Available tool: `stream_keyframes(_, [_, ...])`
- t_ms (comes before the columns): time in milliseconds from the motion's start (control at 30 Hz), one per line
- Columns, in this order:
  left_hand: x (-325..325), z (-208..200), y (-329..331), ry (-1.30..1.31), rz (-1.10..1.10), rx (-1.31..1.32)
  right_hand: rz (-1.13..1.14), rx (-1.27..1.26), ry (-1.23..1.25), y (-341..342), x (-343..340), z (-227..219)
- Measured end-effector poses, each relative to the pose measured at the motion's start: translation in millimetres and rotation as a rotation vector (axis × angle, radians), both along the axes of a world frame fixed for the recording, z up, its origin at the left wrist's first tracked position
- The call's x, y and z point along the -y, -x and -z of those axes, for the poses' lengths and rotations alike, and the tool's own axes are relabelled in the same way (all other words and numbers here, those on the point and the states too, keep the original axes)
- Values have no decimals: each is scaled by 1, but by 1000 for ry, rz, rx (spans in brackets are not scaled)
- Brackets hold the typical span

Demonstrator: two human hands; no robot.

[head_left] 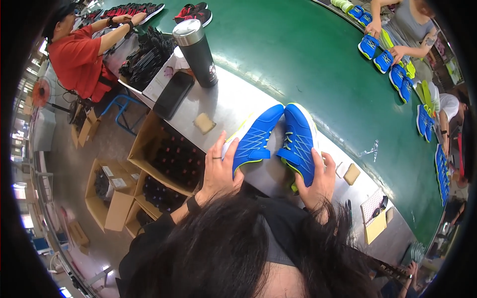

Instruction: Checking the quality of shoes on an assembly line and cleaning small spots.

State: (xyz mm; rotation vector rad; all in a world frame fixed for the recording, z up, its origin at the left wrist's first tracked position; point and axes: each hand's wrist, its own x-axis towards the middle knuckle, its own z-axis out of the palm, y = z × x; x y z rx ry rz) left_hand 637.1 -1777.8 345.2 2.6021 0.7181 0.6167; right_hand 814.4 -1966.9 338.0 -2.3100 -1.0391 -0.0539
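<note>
Two blue sneakers with yellow-green trim and white soles rest side by side on the metal ledge, toes pointing away from me and touching or nearly so. My left hand (222,169) grips the heel end of the left sneaker (256,138), with a ring on one finger and a dark band at the wrist. Around the heel of the right sneaker (299,140) my right hand (319,180) is closed, thumb on its inner side. Both shoes have a strap across the front of the opening. My hair hides part of the right wrist.
Beyond the ledge runs a green belt (278,54). On the ledge stand a black tumbler (198,59), a black phone-like case (174,95), a sponge (204,123) and another sponge (352,174). Cardboard boxes (144,149) sit lower left. Co-workers handle shoes along the belt.
</note>
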Motion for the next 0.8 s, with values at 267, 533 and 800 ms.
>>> stream_keyframes(267, [-4, -27, -12, 360, -64, 8, -50, -269, -207, -20, 7, 0])
stream_keyframes(533, [-3, -41, -17, 1679, 132, 481, -31, -1131, -625, -17, 7, 5])
stream_keyframes(800, [-1, -3, 2, 1047, 69, 140, -11, -720, -229, -28, 23, -6])
